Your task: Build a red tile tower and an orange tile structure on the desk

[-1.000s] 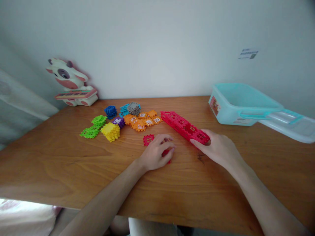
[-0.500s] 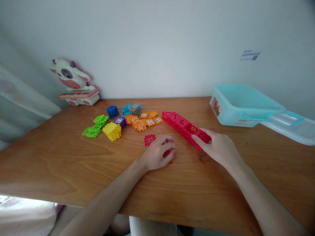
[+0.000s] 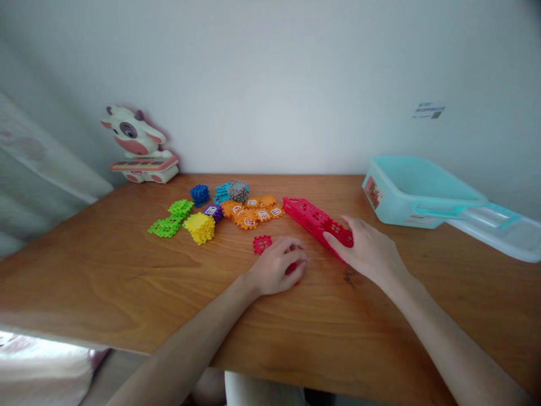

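Note:
A long red block structure (image 3: 311, 217) of joined lattice tiles lies on the wooden table (image 3: 127, 282). My right hand (image 3: 367, 254) grips its near end, fingers curled over it. My left hand (image 3: 276, 268) rests on the table with fingers closed over a small red tile (image 3: 291, 268), which is mostly hidden. A loose red tile (image 3: 262, 244) lies just left of that hand.
Piles of orange (image 3: 253, 211), yellow (image 3: 200, 227), green (image 3: 171, 220), blue (image 3: 199, 194), teal and grey tiles lie behind. A cow toy (image 3: 139, 148) stands at the back left by the wall. A pale blue plastic box (image 3: 416, 192) with its lid (image 3: 502, 231) sits right.
The view has shifted a little down and right. My right hand has slid slightly further up the near end of the red structure. My left hand stays on the small red tile.

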Demonstrator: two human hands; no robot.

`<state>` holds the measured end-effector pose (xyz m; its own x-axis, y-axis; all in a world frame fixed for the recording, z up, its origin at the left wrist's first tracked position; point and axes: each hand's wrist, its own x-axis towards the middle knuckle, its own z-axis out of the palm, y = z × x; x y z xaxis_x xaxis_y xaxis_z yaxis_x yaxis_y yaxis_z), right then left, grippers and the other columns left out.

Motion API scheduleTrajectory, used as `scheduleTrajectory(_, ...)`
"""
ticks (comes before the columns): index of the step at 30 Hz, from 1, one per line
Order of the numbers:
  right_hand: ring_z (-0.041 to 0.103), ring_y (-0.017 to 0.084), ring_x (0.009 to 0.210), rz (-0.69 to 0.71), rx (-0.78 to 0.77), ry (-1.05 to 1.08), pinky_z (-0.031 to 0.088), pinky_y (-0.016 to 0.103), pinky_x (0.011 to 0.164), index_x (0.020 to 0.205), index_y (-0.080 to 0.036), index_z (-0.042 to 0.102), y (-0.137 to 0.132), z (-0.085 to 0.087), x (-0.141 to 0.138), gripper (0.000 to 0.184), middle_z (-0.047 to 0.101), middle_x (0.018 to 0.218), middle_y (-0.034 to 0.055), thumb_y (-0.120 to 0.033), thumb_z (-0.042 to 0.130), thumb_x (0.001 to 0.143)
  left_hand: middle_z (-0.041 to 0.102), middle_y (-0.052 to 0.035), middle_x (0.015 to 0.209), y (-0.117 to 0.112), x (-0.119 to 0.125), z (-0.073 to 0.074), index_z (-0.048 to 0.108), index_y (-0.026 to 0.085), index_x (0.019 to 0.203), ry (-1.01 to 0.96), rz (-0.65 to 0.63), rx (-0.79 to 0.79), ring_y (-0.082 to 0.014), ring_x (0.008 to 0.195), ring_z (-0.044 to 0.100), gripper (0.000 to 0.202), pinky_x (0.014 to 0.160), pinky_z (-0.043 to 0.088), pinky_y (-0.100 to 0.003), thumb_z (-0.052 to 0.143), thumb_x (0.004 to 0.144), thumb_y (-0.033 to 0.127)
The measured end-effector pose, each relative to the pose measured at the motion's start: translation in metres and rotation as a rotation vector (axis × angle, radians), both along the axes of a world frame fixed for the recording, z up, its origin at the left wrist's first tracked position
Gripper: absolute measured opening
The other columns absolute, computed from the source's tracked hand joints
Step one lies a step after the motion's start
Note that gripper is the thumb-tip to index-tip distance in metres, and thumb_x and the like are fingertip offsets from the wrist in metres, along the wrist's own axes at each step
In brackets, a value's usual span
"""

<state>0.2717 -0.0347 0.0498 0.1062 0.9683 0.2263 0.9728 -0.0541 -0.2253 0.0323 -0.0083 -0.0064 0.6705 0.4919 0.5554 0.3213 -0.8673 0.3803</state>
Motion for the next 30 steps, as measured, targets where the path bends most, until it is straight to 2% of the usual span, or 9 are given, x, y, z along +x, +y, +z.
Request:
scheduleTrajectory(5,0.071,0.038,0.111,0.112,-0.089,-0.029,0.056,0.046,0.087,0.128,-0.016,0.063,0.032,0.013,-0.017,0.052,0.072,0.126,0.0189,-0.056,0.053,0.096,0.066,-0.0122,0.116,0.001,-0.001,0.000,0.072,0.016,0.104,-0.004,-0.013,0.007,-0.0224,0.106,0.063,0.018,0.096,0.056,-0.038,0.056,0.096,0.021)
scheduleTrajectory(10,0.073,0.037,0.106,0.131,-0.184,-0.040,0.055,0.044,0.087,0.123,-0.015,0.067,0.063,0.012,-0.023,0.052,0.075,0.118,0.0206,-0.057,0.059,0.093,0.067,-0.0106,0.115,0.002,-0.005,0.000,0.071,0.018,0.105,-0.030,0.004,-0.017,-0.0217,0.106,0.063,0.018,0.096,0.056,-0.038,0.056,0.096,0.022)
scheduleTrajectory(13,0.072,0.036,0.107,0.080,-0.173,0.156,0.053,0.043,0.091,0.115,-0.015,0.072,0.074,0.008,-0.017,0.049,0.077,0.114,0.0207,-0.054,0.069,0.086,0.068,-0.0098,0.111,0.003,-0.007,0.001,0.071,0.018,0.104,-0.028,0.016,-0.026,-0.0220,0.104,0.063,0.017,0.094,0.057,-0.037,0.056,0.095,0.021)
scheduleTrajectory(15,0.073,0.035,0.105,0.016,-0.180,0.420,0.055,0.042,0.088,0.114,-0.015,0.073,0.076,0.005,-0.013,0.049,0.077,0.112,0.0196,-0.053,0.073,0.083,0.068,-0.0097,0.112,0.003,-0.008,0.002,0.070,0.019,0.107,-0.027,0.026,-0.030,-0.0225,0.105,0.064,0.018,0.094,0.057,-0.038,0.057,0.095,0.021)
scheduleTrajectory(17,0.075,0.031,0.094,-0.015,-0.223,0.615,0.058,0.039,0.080,0.110,-0.014,0.074,0.075,0.003,-0.010,0.047,0.079,0.105,0.0177,-0.055,0.067,0.088,0.068,-0.0099,0.116,0.003,-0.009,0.002,0.068,0.020,0.112,-0.033,0.034,-0.035,-0.0226,0.107,0.064,0.020,0.096,0.056,-0.039,0.056,0.096,0.022)
scheduleTrajectory(20,0.076,0.027,0.076,0.005,-0.308,0.731,0.058,0.036,0.065,0.096,-0.016,0.075,0.068,-0.001,-0.012,0.047,0.080,0.092,0.0147,-0.055,0.050,0.098,0.067,-0.0098,0.120,0.002,-0.008,0.003,0.065,0.020,0.119,-0.040,0.038,-0.035,-0.0229,0.112,0.064,0.024,0.100,0.055,-0.040,0.055,0.099,0.027)
scheduleTrajectory(22,0.076,0.026,0.074,0.010,-0.332,0.788,0.059,0.036,0.062,0.091,-0.017,0.074,0.063,-0.003,-0.014,0.050,0.081,0.090,0.0138,-0.055,0.043,0.101,0.067,-0.0098,0.121,0.002,-0.008,0.004,0.062,0.020,0.122,-0.036,0.042,-0.028,-0.0233,0.114,0.063,0.025,0.101,0.055,-0.040,0.055,0.100,0.029)
scheduleTrajectory(26,0.077,0.025,0.081,-0.001,-0.302,0.813,0.060,0.036,0.068,0.091,-0.019,0.072,0.061,-0.011,-0.015,0.054,0.081,0.093,0.0125,-0.056,0.035,0.103,0.067,-0.0099,0.122,0.003,-0.009,0.005,0.060,0.019,0.124,0.002,0.060,-0.022,-0.0242,0.114,0.063,0.028,0.102,0.054,-0.041,0.056,0.099,0.029)
scheduleTrajectory(30,0.074,0.028,0.077,-0.038,-0.254,0.711,0.058,0.038,0.070,0.081,-0.019,0.069,0.065,-0.016,-0.009,0.052,0.078,0.081,0.0126,-0.057,0.040,0.100,0.068,-0.0093,0.119,0.007,-0.014,0.007,0.062,0.020,0.120,0.074,0.101,-0.009,-0.0249,0.110,0.064,0.024,0.099,0.055,-0.042,0.057,0.098,0.029)
